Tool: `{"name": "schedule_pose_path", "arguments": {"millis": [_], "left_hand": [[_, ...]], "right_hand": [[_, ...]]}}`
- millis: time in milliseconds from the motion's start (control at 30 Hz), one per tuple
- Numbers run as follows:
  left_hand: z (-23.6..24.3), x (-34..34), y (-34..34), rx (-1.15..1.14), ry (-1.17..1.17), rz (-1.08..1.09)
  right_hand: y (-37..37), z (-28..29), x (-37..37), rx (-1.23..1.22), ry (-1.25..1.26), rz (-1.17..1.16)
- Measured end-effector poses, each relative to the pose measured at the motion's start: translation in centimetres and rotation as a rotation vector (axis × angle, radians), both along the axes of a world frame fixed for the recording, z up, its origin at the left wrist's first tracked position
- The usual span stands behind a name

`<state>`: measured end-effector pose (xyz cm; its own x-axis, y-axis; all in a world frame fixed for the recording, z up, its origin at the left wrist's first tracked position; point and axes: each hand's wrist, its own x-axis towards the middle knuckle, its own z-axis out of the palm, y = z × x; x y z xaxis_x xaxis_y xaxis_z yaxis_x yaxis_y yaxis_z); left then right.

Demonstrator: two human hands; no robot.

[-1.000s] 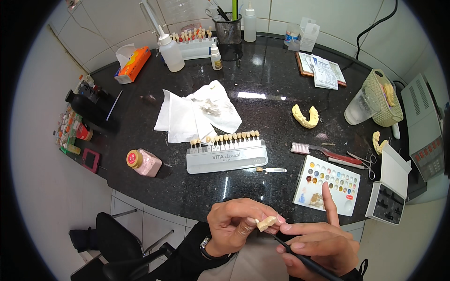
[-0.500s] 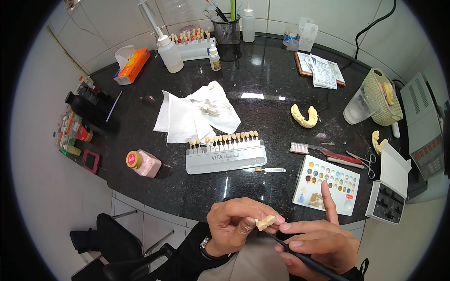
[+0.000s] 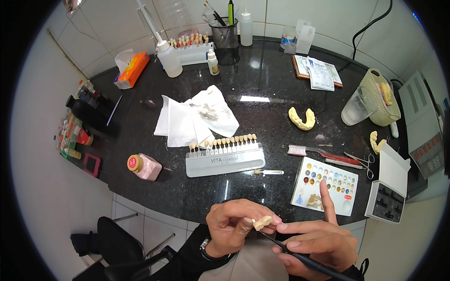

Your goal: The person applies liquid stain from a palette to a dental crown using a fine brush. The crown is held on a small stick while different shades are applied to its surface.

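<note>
Close to the table's front edge, my left hand [image 3: 229,227] pinches a small cream-coloured dental bridge [image 3: 264,222] between thumb and fingers. A slim brush [image 3: 307,262] with a black handle is gripped in my right hand [image 3: 323,241]. Its tip meets or nearly meets the lower side of the bridge; contact is too small to tell. My right index finger sticks up over a white palette [image 3: 297,194] of coloured stain wells. Beyond my left hand stands a grey tooth shade guide [image 3: 225,164] with a row of tooth tabs. One loose shade tab [image 3: 272,172] lies before it.
White tissues [image 3: 183,119] lie behind the shade guide, with a pink powder jar [image 3: 145,167] to the left. A yellow dental cast [image 3: 301,122], toothbrush [image 3: 323,153], scissor-like clamp [image 3: 368,164] and open box [image 3: 385,201] are on the right. Bottles and a pen holder [image 3: 225,35] stand behind.
The bridge has shifted slightly left and tilted a little in my left hand, the brush tip following it. The view has also shifted slightly.
</note>
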<state>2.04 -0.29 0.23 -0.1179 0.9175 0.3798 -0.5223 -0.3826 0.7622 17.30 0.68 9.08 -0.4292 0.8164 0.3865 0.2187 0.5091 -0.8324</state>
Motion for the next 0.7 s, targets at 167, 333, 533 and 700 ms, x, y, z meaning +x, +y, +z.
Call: {"name": "schedule_pose_path", "arguments": {"millis": [167, 333, 533, 700], "left_hand": [[0.07, 0.21, -0.11, -0.005, 0.008, 0.023], [-0.26, 0.62, 0.03, 0.018, 0.028, 0.073], [0.18, 0.59, -0.05, 0.002, 0.014, 0.010], [-0.19, 0.97, 0.01, 0.027, 0.028, 0.083]], "right_hand": [[0.05, -0.04, 0.15, -0.058, -0.065, 0.007], [-0.45, -0.56, -0.06, -0.088, 0.052, -0.092], [-0.25, -0.31, -0.01, 0.111, 0.095, -0.073], [-0.39, -0.51, 0.27, -0.064, 0.045, -0.070]]}}
